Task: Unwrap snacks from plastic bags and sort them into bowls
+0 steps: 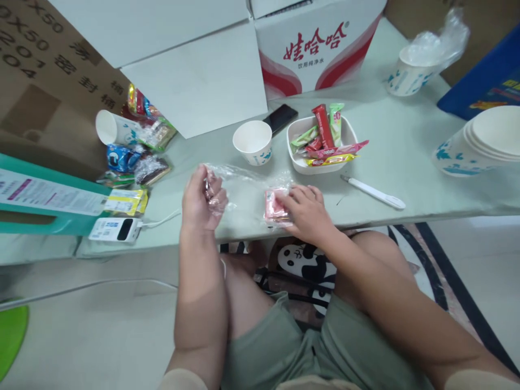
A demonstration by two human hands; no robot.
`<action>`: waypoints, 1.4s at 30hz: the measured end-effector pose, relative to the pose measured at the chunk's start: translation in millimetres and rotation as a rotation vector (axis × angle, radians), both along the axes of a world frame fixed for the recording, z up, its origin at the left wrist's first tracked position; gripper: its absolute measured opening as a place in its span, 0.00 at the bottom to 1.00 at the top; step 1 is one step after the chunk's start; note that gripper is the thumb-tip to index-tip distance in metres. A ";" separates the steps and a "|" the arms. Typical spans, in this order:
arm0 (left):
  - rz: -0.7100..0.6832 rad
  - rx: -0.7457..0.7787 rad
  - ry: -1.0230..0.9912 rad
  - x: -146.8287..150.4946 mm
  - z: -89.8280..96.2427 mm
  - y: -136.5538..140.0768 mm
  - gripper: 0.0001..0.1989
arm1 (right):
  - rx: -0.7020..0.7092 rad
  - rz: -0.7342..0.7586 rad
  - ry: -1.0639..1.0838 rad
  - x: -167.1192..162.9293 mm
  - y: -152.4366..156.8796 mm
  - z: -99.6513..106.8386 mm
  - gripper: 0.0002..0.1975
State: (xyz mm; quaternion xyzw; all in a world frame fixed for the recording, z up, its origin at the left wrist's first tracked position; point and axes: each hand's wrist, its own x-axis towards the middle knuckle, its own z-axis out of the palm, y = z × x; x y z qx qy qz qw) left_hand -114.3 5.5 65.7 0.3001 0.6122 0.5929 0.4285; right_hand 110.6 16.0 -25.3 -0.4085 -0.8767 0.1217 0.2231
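Note:
In the head view, my left hand [205, 197] is closed around one end of a sheet of clear plastic film [247, 179], raised a little off the table. My right hand [306, 211] lies over a small pink packet [274, 205] near the table's front edge, with the thumb on top and the fingers at its right side. The film stretches from my left fist to the packet and wraps around it. Behind the film stands a white paper cup [252, 143]. A white bowl [296, 162] of wrapped snack bars [324, 127] sits beyond my right hand.
A white utility knife [374, 192] lies right of the bowl. A phone [282, 118] rests behind the cup. Wrapped snacks [152, 168] and a tipped cup [116, 129] are at left, near a white power bank [116, 229]. Stacked cups [479, 141] stand right; a white carton [312, 54] is behind.

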 end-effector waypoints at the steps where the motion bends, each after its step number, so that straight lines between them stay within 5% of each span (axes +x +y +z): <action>1: 0.041 -0.030 0.091 -13.1 -4.3 -1.2 0.18 | -0.006 -0.036 -0.004 3.8 1.8 -0.5 0.25; 5: 0.228 -0.324 0.591 -52.0 -23.4 -7.9 0.11 | 0.015 -0.164 0.030 19.1 7.6 -0.3 0.20; 7: 0.199 -0.344 0.796 -54.2 -29.5 -9.3 0.13 | 0.042 -0.224 0.110 20.4 7.5 2.1 0.19; 9: 0.007 -0.221 0.992 -44.2 -33.1 -7.6 0.27 | 0.042 -0.217 0.206 13.7 4.7 5.1 0.18; 12: -0.459 -0.050 1.138 -18.7 -38.8 0.1 0.38 | -0.002 -0.104 0.221 -7.2 -1.4 6.6 0.18; 15: -0.673 -0.151 1.088 -0.4 -46.4 8.4 0.33 | -0.055 -0.082 0.121 -24.4 -4.0 2.5 0.20; 19: -0.535 -0.326 0.940 7.7 -50.1 11.1 0.11 | -0.113 -0.103 0.151 -23.4 -2.4 -6.0 0.21; 24: -0.443 -0.228 0.136 24.9 -38.9 7.3 0.13 | -0.271 -0.099 0.395 -13.5 -0.7 -12.8 0.26; 28: -0.476 -0.170 -0.180 39.4 -23.9 8.2 0.16 | -0.674 -0.094 0.855 -18.6 1.1 -9.8 0.39; 32: -0.524 -0.099 -0.064 39.6 -15.6 7.1 0.22 | -1.235 -0.128 1.378 -25.8 1.5 -0.3 0.36; 35: -0.468 -0.049 0.030 27.3 -13.9 3.6 0.25 | -1.481 -0.101 1.559 -26.0 -1.0 5.3 0.33; 38: -0.291 0.036 -0.008 11.5 -14.4 2.2 0.20 | -1.421 -0.128 1.595 -18.1 -3.0 10.5 0.36; 42: -0.066 0.033 -0.215 2.8 -18.3 4.5 0.12 | -0.953 -0.173 1.405 10.2 5.7 30.9 0.38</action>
